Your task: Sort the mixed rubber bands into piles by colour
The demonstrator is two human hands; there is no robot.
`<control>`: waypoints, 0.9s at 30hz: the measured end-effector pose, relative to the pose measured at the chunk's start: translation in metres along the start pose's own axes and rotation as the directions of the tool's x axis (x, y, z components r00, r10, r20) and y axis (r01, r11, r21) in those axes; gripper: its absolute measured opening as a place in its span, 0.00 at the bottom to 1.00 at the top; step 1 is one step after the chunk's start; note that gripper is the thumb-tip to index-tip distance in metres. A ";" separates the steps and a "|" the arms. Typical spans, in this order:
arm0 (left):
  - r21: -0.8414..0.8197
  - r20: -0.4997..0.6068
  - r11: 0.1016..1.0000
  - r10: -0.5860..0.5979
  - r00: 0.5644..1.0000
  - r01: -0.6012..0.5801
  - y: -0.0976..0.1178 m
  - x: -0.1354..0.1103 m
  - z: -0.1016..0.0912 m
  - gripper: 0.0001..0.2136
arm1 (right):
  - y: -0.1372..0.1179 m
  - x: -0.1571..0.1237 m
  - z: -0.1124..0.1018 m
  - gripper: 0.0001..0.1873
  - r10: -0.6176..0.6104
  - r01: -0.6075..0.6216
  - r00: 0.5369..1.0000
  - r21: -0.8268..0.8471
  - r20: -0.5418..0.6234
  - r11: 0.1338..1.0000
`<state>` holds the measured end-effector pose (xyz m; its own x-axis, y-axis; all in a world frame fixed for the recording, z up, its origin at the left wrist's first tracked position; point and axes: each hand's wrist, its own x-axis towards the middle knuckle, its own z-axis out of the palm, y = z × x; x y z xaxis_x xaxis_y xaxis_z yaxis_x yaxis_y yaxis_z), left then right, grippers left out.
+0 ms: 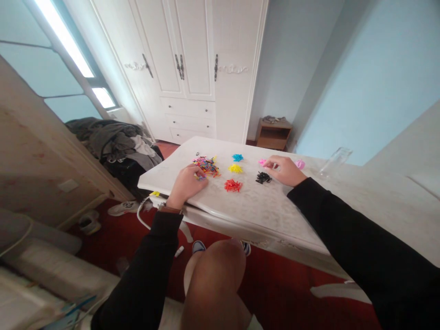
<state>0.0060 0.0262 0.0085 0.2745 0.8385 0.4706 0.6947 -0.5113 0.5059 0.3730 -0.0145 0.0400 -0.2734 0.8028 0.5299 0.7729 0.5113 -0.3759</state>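
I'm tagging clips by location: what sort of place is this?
Most likely a home bedroom: a tall white wardrobe with drawers, a heap of clothes near it, and a small wooden nightstand in the corner.

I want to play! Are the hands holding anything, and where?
Too small to tell. The left hand touches the multicoloured heap of tiny pieces; the right hand touches tiny pink pieces.

Mixed pile (pixel 206 165) left on table (pixel 247 206), glass (pixel 335 160) far right

Head camera (single view) looks forward-down, table (pixel 261 206) near.
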 end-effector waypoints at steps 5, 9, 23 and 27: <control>0.018 0.012 1.000 0.025 1.000 -0.025 -0.001 0.000 0.000 0.04 | -0.001 0.000 0.001 0.05 0.014 -0.014 1.000 -0.004 0.010 1.000; -0.007 -0.008 0.998 0.061 0.998 -0.062 -0.003 0.000 0.001 0.04 | -0.002 0.000 0.001 0.05 0.025 -0.025 0.999 -0.004 0.021 1.000; -0.055 0.027 0.997 0.062 0.998 -0.060 0.000 -0.003 -0.001 0.05 | -0.010 0.000 0.002 0.05 -0.002 0.002 0.999 0.000 0.041 1.000; -0.040 0.039 0.996 0.079 0.996 -0.077 0.002 -0.004 -0.003 0.06 | -0.011 0.000 0.002 0.05 -0.018 0.018 0.999 0.002 0.042 1.000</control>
<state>0.0036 0.0211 0.0097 0.3539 0.8023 0.4807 0.6442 -0.5818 0.4966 0.3633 -0.0194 0.0426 -0.3113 0.8053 0.5045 0.7667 0.5265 -0.3674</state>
